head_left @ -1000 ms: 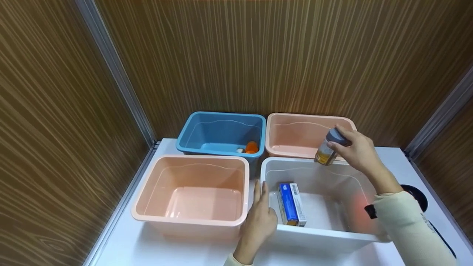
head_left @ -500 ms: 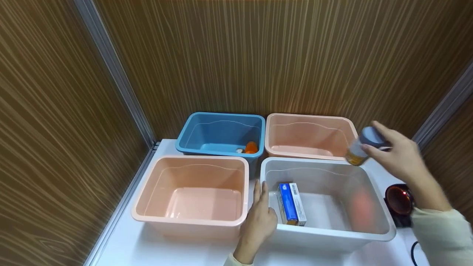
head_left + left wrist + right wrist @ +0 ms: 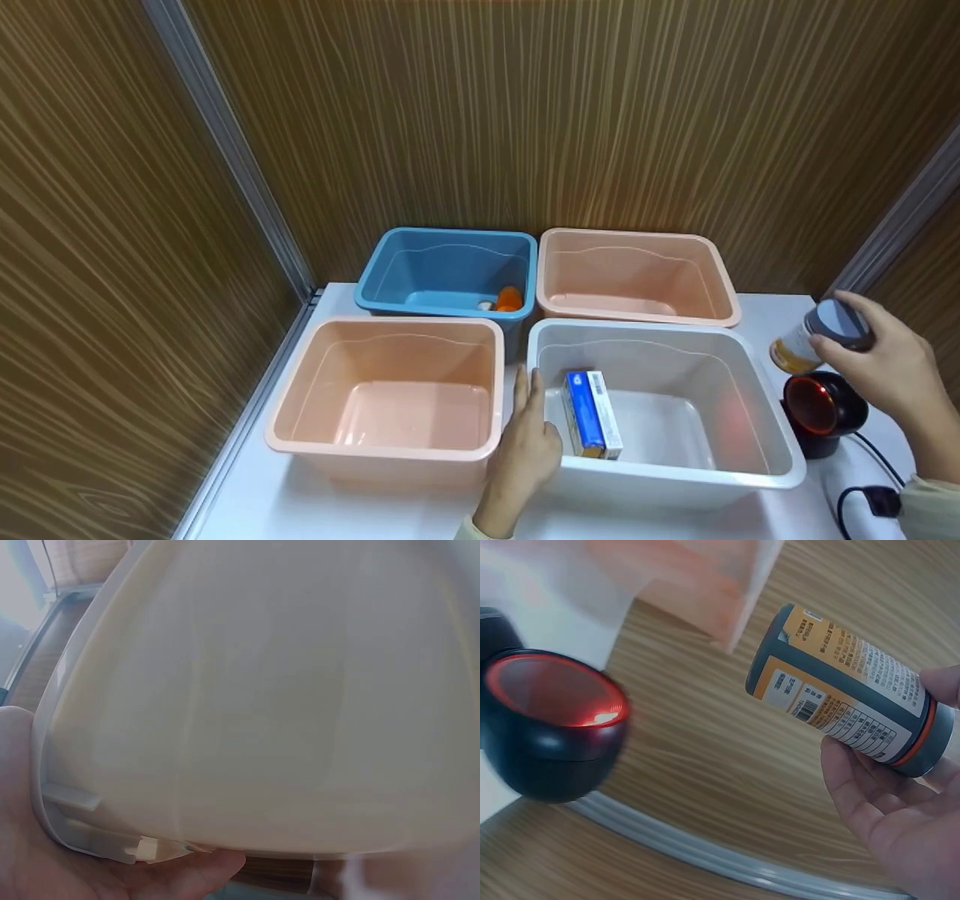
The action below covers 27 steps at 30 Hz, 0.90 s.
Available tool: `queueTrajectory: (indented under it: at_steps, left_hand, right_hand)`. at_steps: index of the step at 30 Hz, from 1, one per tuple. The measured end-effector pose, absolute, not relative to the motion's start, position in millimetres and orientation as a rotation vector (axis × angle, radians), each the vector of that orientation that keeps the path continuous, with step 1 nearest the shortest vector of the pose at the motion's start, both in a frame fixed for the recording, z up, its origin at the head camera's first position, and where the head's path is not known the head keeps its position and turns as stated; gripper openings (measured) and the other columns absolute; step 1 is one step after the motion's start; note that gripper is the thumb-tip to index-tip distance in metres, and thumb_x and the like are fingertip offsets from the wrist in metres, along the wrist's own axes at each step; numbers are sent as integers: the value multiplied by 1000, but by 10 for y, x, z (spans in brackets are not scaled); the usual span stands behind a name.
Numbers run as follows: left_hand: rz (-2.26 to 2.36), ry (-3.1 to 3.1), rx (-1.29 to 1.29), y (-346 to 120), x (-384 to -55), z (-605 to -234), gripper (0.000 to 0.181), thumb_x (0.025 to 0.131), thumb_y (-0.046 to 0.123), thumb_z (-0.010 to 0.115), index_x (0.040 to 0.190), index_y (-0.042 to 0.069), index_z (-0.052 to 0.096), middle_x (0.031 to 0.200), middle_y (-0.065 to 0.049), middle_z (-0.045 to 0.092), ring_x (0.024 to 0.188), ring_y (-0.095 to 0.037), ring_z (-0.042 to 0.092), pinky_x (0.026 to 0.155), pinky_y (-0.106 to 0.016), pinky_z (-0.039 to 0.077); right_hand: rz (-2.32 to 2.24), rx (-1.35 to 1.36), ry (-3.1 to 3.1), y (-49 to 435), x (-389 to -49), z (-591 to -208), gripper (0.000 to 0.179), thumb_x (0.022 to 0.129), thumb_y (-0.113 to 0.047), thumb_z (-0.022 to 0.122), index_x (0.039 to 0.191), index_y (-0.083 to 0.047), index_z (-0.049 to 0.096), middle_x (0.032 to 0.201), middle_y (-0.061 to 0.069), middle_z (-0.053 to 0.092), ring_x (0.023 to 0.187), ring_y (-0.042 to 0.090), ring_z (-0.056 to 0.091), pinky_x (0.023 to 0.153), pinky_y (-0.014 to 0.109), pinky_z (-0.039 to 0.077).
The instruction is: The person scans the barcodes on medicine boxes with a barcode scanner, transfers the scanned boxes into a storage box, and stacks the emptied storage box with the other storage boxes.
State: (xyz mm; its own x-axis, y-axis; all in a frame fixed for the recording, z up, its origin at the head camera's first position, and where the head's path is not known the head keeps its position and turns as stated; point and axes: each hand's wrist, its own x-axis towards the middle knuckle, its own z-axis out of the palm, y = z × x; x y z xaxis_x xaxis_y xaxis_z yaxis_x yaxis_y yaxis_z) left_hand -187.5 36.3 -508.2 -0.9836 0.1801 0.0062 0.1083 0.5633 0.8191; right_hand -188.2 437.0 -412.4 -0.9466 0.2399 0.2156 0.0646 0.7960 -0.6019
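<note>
My right hand grips a bottle by its dark grey lid, held tilted beside a black barcode scanner with a red-lit round face. In the right wrist view the bottle turns an orange, white and dark label with a printed barcode toward the camera, and the scanner glows red at left. My left hand rests against the front left corner of a white bin, its fingers straight along the rim. Inside that bin stand blue-and-white boxes. The left wrist view shows the hand touching the bin's corner.
A pink bin stands at front left and another pink bin at back right. The blue bin at back left holds an orange item and a small pale one. A black cable trails from the scanner. Wood-patterned walls enclose the table.
My right hand has carried the bottle right, from over the white bin's back rim, then down beside the scanner. The left hand has stayed in place.
</note>
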Motion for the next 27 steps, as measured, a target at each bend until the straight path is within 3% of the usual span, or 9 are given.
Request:
queueTrajectory:
  at_steps: [10, 18, 27]
  left_hand:
    - [1405, 2714, 236, 353, -1867, -5075, 68, 97, 5, 49, 161, 8, 25, 170, -3, 5, 136, -27, 45, 50, -24, 46]
    - [1388, 2693, 205, 356, -1874, -5064, 69, 97, 6, 49, 161, 11, 25, 170, -4, 5, 134, -25, 47, 49, -26, 47]
    - [1405, 2710, 212, 360, -1861, -5067, 70, 96, 5, 49, 161, 11, 25, 170, -3, 5, 134, -25, 47, 47, -25, 46]
  right_hand:
    - [900, -303, -2814, 4521, -1815, -4487, 78, 99, -29, 62, 157, 3, 23, 138, 49, 34, 114, 67, 41, 83, 74, 43]
    - [887, -296, -2894, 4568, -1790, -4681, 81, 97, -38, 65, 154, 7, 28, 132, 48, 38, 104, 61, 49, 69, 61, 54]
    - [876, -275, -2919, 4603, -1790, -4774, 80, 98, -38, 63, 153, 8, 28, 130, 50, 38, 103, 62, 50, 70, 61, 54]
